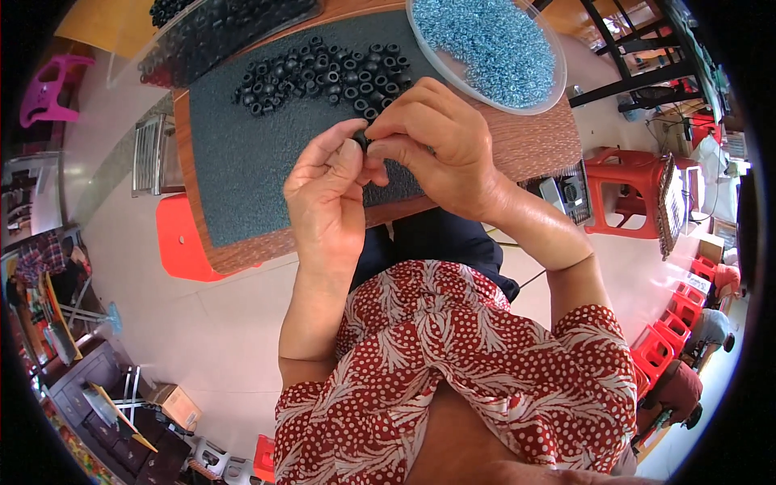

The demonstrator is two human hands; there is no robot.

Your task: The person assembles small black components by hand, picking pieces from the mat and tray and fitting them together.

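Over the near part of a dark textured mat (pixel 242 174), my two hands meet. My left hand (pixel 327 190) pinches a small round black part (pixel 361 139) between thumb and fingers. The thumb and forefinger of my right hand (pixel 440 145) close together right beside that part; whatever they hold is hidden or too small to name. Just beyond my fingers, a loose pile of black hollow round parts (pixel 303 74) is spread over the mat. To the right of the pile, a round clear tub (pixel 559 81) holds many tiny bluish, see-through pieces (pixel 493 52).
A clear box (pixel 234 36) of black parts stands at the mat's far left, on a wooden table (pixel 537 137). Red stools (pixel 626 190) stand to the right, with another red stool (pixel 182 238) under the left corner. Several people sit at the far right.
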